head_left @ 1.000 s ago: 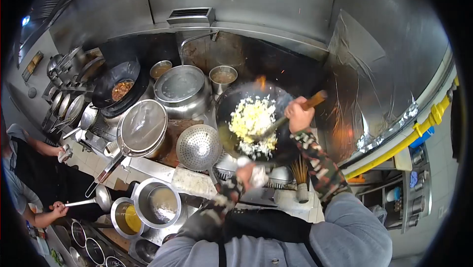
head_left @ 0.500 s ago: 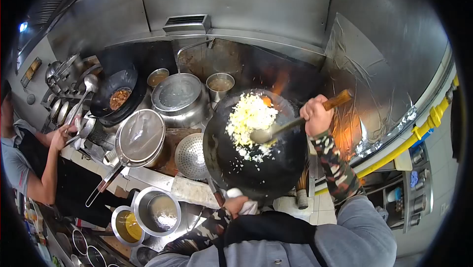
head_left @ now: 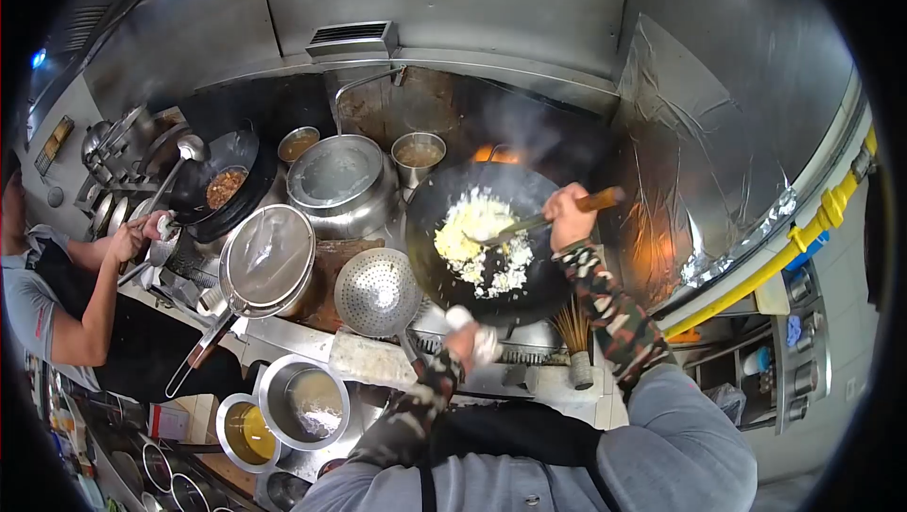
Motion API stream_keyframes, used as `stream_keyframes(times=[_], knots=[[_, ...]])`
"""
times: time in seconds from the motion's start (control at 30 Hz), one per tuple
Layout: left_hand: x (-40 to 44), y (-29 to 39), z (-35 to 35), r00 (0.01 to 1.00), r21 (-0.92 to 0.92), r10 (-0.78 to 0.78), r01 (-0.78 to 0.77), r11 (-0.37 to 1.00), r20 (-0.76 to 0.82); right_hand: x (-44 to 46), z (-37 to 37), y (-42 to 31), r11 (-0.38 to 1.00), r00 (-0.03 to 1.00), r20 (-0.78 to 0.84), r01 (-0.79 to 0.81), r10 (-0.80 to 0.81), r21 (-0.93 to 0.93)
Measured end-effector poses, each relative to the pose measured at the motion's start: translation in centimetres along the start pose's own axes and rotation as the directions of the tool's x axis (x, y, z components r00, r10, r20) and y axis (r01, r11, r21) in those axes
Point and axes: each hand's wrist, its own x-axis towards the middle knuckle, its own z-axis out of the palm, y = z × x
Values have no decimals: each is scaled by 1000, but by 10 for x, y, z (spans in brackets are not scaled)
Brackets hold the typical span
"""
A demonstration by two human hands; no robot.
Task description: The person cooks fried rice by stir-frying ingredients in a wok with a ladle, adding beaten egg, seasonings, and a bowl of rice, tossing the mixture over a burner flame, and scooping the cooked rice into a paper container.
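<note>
My right hand (head_left: 571, 216) is closed around the wooden handle of a metal wok ladle (head_left: 518, 228). The ladle's head lies among white and yellow chopped food, like rice with egg (head_left: 472, 221), in a large black wok (head_left: 430, 271). My left hand (head_left: 461, 340) grips a folded white cloth (head_left: 487, 346) at the wok's near edge; the cloth hides what part of the wok it covers. Orange flame (head_left: 497, 154) shows behind the far rim, with smoke above it. A perforated strainer (head_left: 378, 293) rests just left of the wok.
A round mesh sieve (head_left: 271, 255) and lidded pot (head_left: 335, 172) stand further left. Metal bowls (head_left: 302, 366) hold liquids nearby. A bamboo brush (head_left: 576, 332) stands at right. A co-worker (head_left: 66, 304) holds a ladle by another wok (head_left: 227, 158). A yellow pipe (head_left: 794, 262) runs along the right.
The wok has moved away from me and tilted, with my left hand and cloth following forward. My right hand has shifted left with the ladle. The food has gathered differently; flame shows behind the rim.
</note>
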Motion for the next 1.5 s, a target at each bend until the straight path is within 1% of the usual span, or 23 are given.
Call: stream_keyframes(times=[0.07,0.17,0.27,0.3,0.33,0.43,0.47,0.53,0.63,0.7,0.8,0.9,0.97,1.07,1.13,1.17,1.2,1.23,1.37,1.4,1.43,1.47,1.5], knots=[[-34,3,22,892,-706,-393,427,565,225,18,-3,-37,973,997,63,-48,35,224],[-35,8,-1,973,-275,230,-223,935,-7,-11,7,-62,963,992,10,-127,128,238],[2,8,-4,981,-468,-182,195,862,72,-13,4,0,991,995,-39,-85,89,106],[-6,14,1,928,-715,-359,318,622,100,-3,0,-3,988,998,-25,-54,59,143],[-9,-22,42,650,-803,-484,544,-242,586,6,1,-14,981,999,-16,-25,29,191],[-38,56,-22,839,-898,-374,439,39,395,7,-6,-57,965,995,74,-89,73,246],[-21,39,-19,983,-707,-144,182,684,114,-12,4,-62,978,997,21,-82,79,191],[14,39,-21,723,-819,-392,450,-356,568,-26,5,-14,985,994,0,-104,105,138],[-12,3,8,853,-639,-413,515,572,318,-4,3,-13,993,998,-4,-61,62,102],[-35,19,-2,701,-248,-590,703,667,402,3,-2,-52,977,998,54,-52,41,207],[-52,17,19,996,-710,-81,78,700,29,-30,15,-36,985,994,12,-113,113,133],[-49,-21,39,965,-405,259,-255,878,-45,-7,-8,27,997,999,32,16,-14,-79],[-35,-46,44,874,-153,486,-484,862,-29,5,2,-24,995,998,59,-15,10,95],[-37,-12,39,943,-684,203,-332,649,-265,-14,1,-61,978,996,80,-53,37,200],[-8,32,-34,986,-250,164,-166,954,-30,-27,0,-18,978,994,66,-93,82,186],[9,9,-10,964,-759,-139,265,595,227,-21,-4,3,993,997,30,-67,64,94],[27,-14,14,790,-891,-420,435,-130,447,-12,-7,14,999,999,-4,-42,42,-4],[3,7,-1,919,-529,-300,393,752,255,-3,-4,3,988,998,-21,-54,57,142],[-35,30,-9,980,-654,-147,201,730,137,-10,-2,-67,973,988,69,-148,138,179],[-25,-2,-12,973,21,145,-152,988,180,-23,6,-53,973,983,-7,-182,184,140],[-1,-1,1,919,-633,-141,360,685,369,-23,2,-23,987,994,6,-111,111,115],[24,1,14,754,-854,-411,495,-159,513,-21,-1,0,995,999,15,-40,39,88],[3,5,19,813,-743,-479,537,400,330,-12,1,1,999,999,-22,-37,37,0]])
